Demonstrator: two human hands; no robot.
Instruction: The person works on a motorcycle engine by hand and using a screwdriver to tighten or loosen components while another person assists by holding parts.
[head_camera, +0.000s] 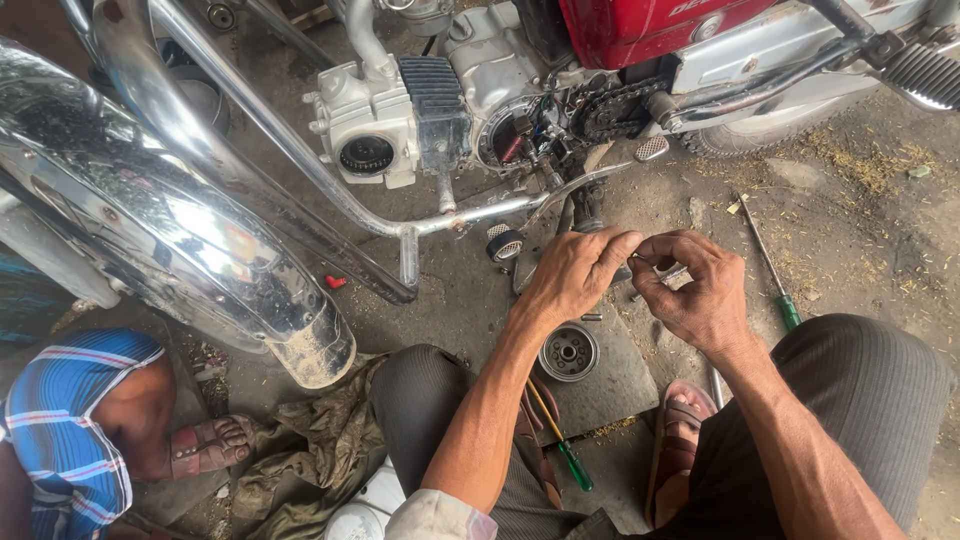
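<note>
Lighting is even, diffuse daylight; shadows are soft. Left of the left hand, the chrome exhaust carries strong white glare, partly overexposed. The ground under the motorcycle engine, above the hands, is dimmer. Focus is sharp at the right hand. Wide-angle distortion bends lines toward the frame edges. No motion blur is evident.

My forearms are bare; a pale rolled sleeve cuff shows at the near edge on the left arm. Dark grey, finely ribbed trousers cover both knees. A brown open sandal is on my right foot. Both hands are ungloved and without rings.
</note>
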